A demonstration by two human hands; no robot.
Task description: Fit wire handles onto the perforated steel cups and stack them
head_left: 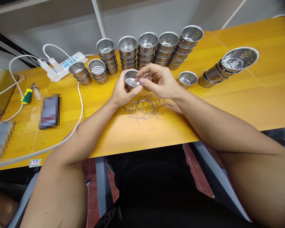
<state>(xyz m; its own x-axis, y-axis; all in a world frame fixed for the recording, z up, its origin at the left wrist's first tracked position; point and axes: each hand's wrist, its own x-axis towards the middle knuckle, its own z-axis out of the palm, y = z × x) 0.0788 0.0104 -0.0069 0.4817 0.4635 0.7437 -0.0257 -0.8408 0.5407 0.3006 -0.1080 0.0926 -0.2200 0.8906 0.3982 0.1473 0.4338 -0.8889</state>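
My left hand (121, 91) is wrapped round a small perforated metal cup (132, 83), its open top facing up toward me. Over the cup's right rim, my right hand (160, 80) is closed in a pinch. A thin shiny bit shows by its fingers, too small to name. Below both hands a loose pile of curved thin metal wires (143, 107) lies on the yellow table (109, 139). Just beyond my right wrist stands a single perforated cup (187, 79) with a wire piece visible inside.
Several stacks of perforated cups (148, 42) line the back. A leaning stack (239, 60) stands at right. On the left are a white power strip (68, 65), a trailing cable (80, 104), a green-yellow screwdriver (27, 96) and a blurred phone-like object (49, 112).
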